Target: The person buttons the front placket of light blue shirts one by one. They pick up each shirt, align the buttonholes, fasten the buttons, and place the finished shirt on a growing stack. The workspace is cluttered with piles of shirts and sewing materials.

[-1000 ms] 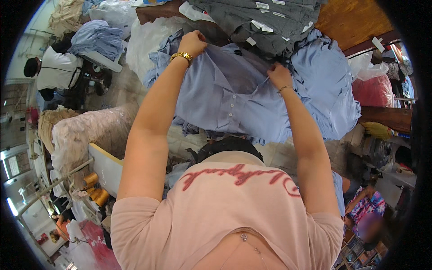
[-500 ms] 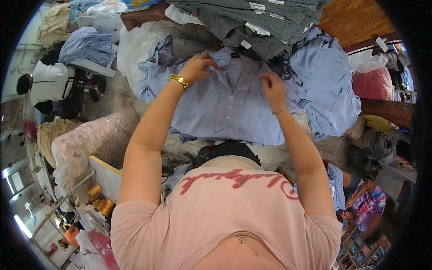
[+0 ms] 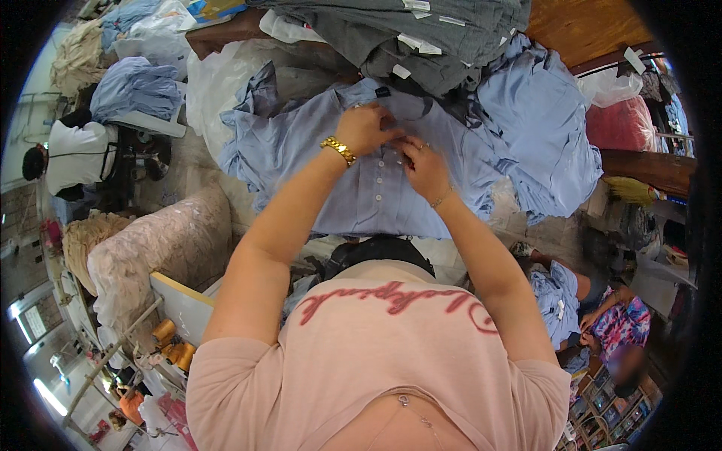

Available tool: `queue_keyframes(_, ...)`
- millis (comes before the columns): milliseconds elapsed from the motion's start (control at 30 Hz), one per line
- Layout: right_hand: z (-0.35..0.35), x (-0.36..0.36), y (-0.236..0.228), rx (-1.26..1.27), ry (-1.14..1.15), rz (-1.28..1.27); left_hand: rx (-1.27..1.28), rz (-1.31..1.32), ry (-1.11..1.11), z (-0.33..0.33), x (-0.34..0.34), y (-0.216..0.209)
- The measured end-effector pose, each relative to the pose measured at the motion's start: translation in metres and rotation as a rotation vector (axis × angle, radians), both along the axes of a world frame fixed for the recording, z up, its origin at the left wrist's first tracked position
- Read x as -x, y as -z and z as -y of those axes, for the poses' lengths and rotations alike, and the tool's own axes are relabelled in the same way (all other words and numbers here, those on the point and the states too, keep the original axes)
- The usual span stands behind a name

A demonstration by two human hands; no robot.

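A light blue shirt (image 3: 338, 195) with a short button placket lies spread in front of me, collar at the far side. My left hand (image 3: 366, 129), with a gold watch on its wrist, is at the neck opening, its fingers bent on the placket edge. Close against it, my right hand (image 3: 423, 169) pinches the placket near the top. The fingertips of both hands meet there and hide the upper part of the opening. White buttons (image 3: 379, 180) run down the front below the hands.
Grey garments with white tags (image 3: 451, 45) are heaped beyond the shirt. More blue garments (image 3: 534, 128) lie at the right, and clear plastic (image 3: 210, 90) at the left. A pale wrapped bundle (image 3: 162, 233) stands left. One co-worker (image 3: 83, 158) is far left, another (image 3: 620, 319) lower right.
Both hands have come together from the two sides of the collar to the middle of the neck opening. They now close on the placket, and the shirt's front is drawn inward.
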State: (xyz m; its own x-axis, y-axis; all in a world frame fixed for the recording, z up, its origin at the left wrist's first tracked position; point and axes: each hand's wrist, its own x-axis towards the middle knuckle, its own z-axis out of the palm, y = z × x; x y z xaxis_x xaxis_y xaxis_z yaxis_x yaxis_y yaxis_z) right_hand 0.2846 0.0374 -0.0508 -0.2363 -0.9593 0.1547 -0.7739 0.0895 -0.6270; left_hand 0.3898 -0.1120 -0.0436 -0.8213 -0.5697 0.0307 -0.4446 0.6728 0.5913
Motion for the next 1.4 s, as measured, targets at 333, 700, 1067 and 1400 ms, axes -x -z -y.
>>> queue_keyframes(333, 0.001, -0.005, -0.013, 0.194, 0.313, 0.495, -1.084, -0.347, -0.318, -0.013, 0.001, 0.005)
queue_keyframes(700, 0.027, 0.000, -0.021, 0.211, 0.166, 0.100, -1.600, -0.457, -0.372, -0.026, -0.014, -0.009)
queue_keyframes(1067, 0.003, -0.001, -0.015, 0.227, 0.192, 0.049, -1.534, -0.445, -0.452, -0.032, -0.012, -0.008)
queue_keyframes(1400, 0.006, -0.001, -0.034, 0.172, 0.247, 0.159, -1.421, -0.449, -0.437, -0.036, -0.011, -0.012)
